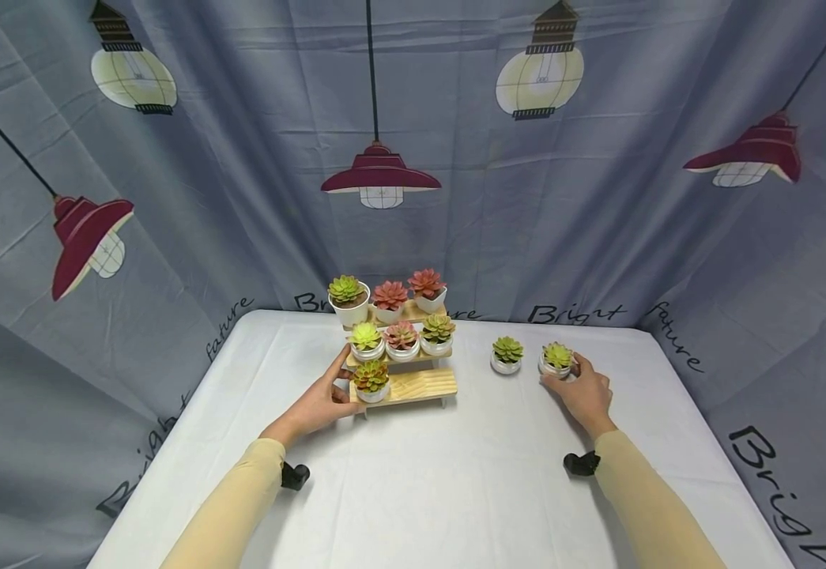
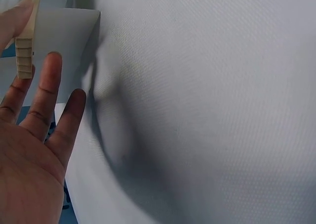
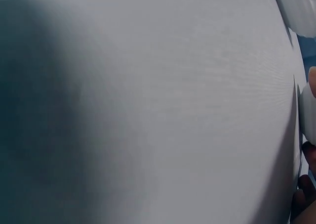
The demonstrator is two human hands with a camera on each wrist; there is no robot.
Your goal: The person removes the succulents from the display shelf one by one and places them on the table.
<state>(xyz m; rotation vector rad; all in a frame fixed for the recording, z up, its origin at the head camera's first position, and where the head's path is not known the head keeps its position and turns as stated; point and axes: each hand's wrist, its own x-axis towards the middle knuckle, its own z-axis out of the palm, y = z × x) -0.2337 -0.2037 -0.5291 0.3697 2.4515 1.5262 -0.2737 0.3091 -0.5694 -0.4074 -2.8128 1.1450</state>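
A three-step wooden plant stand [image 1: 423,385] is at the table's far middle. My left hand [image 1: 322,401] grips its left end; in the left wrist view the thumb [image 2: 17,19] lies over the end of a board [image 2: 24,56], with fingers on the other side. Out to the right, my right hand [image 1: 586,397] holds a small white pot with a yellow-green succulent [image 1: 557,356] between thumb and fingers. Only its fingertips and part of the pot [image 3: 308,115] show at the right wrist view's edge. Another potted green succulent [image 1: 507,355] stands just left of it.
The bottom step carries one orange-green succulent [image 1: 371,380] at its left end. Three pots, including a pink one [image 1: 401,340], fill the middle step, and three more, including a red one [image 1: 427,289], stand on top. A printed grey curtain [image 1: 484,237] hangs behind the white table [image 1: 441,490].
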